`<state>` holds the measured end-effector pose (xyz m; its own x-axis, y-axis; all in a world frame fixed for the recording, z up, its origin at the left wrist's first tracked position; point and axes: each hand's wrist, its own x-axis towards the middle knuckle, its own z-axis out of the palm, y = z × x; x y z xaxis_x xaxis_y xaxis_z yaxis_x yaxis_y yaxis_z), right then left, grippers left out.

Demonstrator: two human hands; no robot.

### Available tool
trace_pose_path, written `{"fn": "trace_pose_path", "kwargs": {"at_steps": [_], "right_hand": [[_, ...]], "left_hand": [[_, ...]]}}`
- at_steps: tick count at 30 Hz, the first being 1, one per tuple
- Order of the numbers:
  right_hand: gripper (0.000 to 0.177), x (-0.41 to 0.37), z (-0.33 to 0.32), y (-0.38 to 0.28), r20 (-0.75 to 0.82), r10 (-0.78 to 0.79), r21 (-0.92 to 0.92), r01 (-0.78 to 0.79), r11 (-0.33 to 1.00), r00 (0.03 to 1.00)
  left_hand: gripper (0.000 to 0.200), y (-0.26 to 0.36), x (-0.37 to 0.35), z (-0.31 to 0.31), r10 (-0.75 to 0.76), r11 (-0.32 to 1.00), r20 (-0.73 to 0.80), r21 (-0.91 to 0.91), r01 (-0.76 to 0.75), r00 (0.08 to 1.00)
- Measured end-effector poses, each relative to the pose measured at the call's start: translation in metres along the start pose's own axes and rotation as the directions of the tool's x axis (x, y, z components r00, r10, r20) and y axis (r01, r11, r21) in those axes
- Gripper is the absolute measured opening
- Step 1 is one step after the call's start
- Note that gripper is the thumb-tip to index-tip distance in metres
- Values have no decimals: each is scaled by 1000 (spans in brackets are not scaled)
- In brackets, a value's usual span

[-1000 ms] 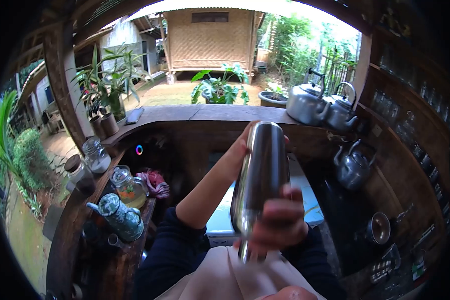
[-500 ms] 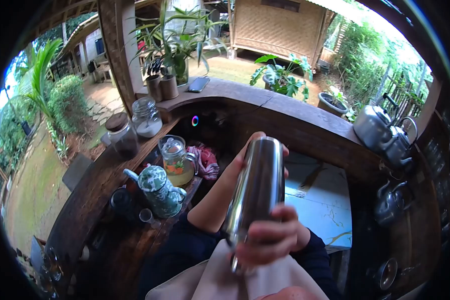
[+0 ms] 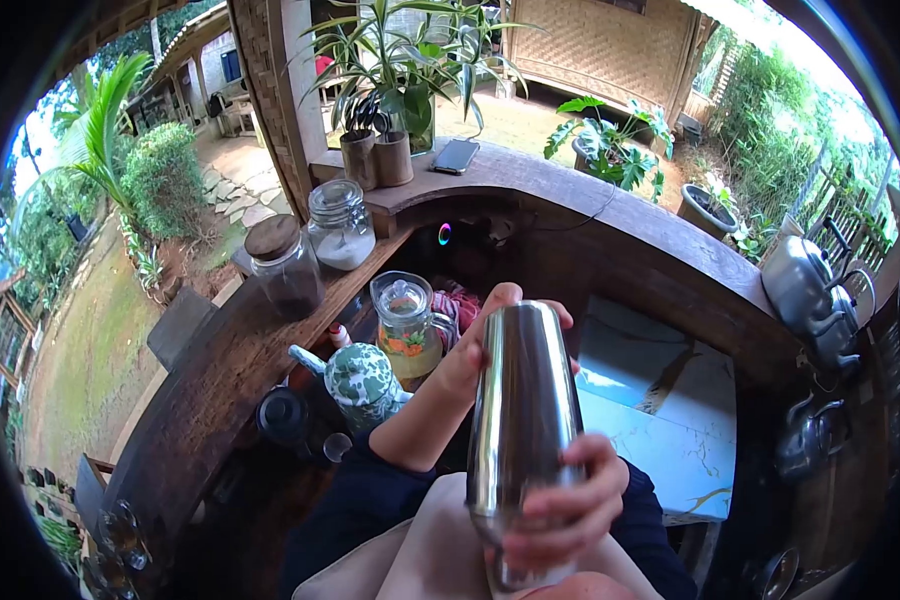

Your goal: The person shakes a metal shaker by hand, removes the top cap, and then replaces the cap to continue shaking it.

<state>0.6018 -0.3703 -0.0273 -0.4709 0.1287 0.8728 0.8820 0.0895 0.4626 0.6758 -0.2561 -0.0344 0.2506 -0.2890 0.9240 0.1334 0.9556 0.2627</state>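
From the head camera, a tall polished steel shaker [image 3: 522, 410] stands nearly upright in mid-air, close to the person's chest and above the near edge of a white marble worktop [image 3: 670, 420]. The left hand [image 3: 478, 348] is closed around the shaker's upper end, with its fingers curled behind the rim. The right hand [image 3: 570, 510] grips the narrower lower end, its fingers wrapped across the front of the metal. Both arms wear dark blue sleeves.

A curved dark wooden counter [image 3: 610, 225] runs around the worktop. Along its left edge stand a glass jar with a wooden lid and dark contents [image 3: 285, 270] and, just beside it, a glass jar holding something white [image 3: 341, 232]. On the lower shelf inside that edge are a green-and-white patterned teapot [image 3: 362, 378] and a glass pitcher of yellow liquid [image 3: 407, 330], close together. A pink cloth [image 3: 458, 300] lies behind the pitcher. A dark phone [image 3: 456, 156] lies at the counter's far corner. Grey metal kettles [image 3: 805, 290] sit at the right edge.
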Motion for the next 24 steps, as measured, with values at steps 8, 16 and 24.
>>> {"fn": "trace_pose_path", "kwargs": {"at_steps": [8, 16, 24], "right_hand": [[40, -28, 25, 51, -118, 674, -189, -683, 706, 729], [30, 5, -13, 17, 119, 155, -58, -149, 987, 981], [26, 40, -78, -8, 149, 410, 24, -417, 908, 900]], "left_hand": [[46, -6, -70, -66, -308, 876, -659, -478, -66, 686], [60, 7, 6, 3, -280, 954, -454, -229, 192, 846], [52, -44, 10, 48, -320, 941, -777, -325, 90, 543]]}}
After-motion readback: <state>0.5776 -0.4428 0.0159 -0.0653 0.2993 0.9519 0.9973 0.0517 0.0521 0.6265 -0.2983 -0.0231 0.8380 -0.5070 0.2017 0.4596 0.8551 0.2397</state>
